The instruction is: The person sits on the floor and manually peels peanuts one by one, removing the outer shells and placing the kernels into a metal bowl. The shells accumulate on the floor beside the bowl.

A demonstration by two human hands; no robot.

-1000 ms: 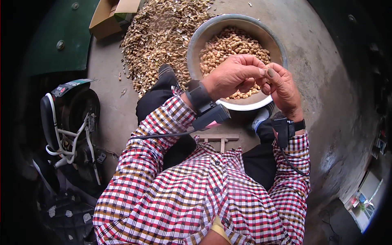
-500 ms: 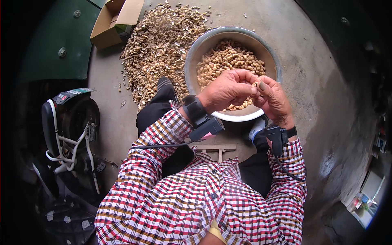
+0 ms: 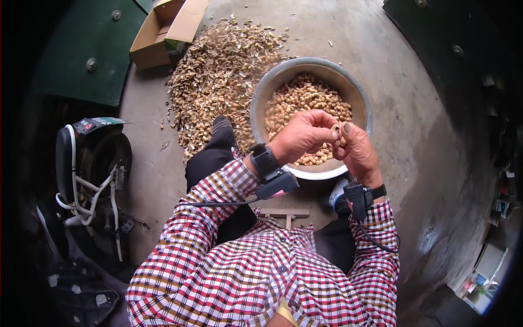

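Observation:
Over the near right part of a wide metal basin (image 3: 366, 109), my left hand (image 3: 303, 136) and my right hand (image 3: 358, 155) meet at their fingertips. Between them is a small peanut (image 3: 342, 141), pinched by thumb and fingers of both hands. Its shell has a dark spot or opening at the upper end; the fingers cover much of it. Below my hands the basin holds a heap of unshelled peanuts (image 3: 310, 95). Each wrist wears a black strapped device with a cable.
Broken peanut shells (image 3: 218, 71) lie in a large pile left of the basin, against my dark-shod foot (image 3: 222, 128). An open cardboard box (image 3: 163, 41) stands behind it. At the left is a white-framed wheeled machine (image 3: 90, 191); a small wooden piece (image 3: 286, 212) lies between my legs.
The whole view has shifted, so the basin and pile appear lower. Both hands stay together over the basin, and the peanut between them now shows more clearly.

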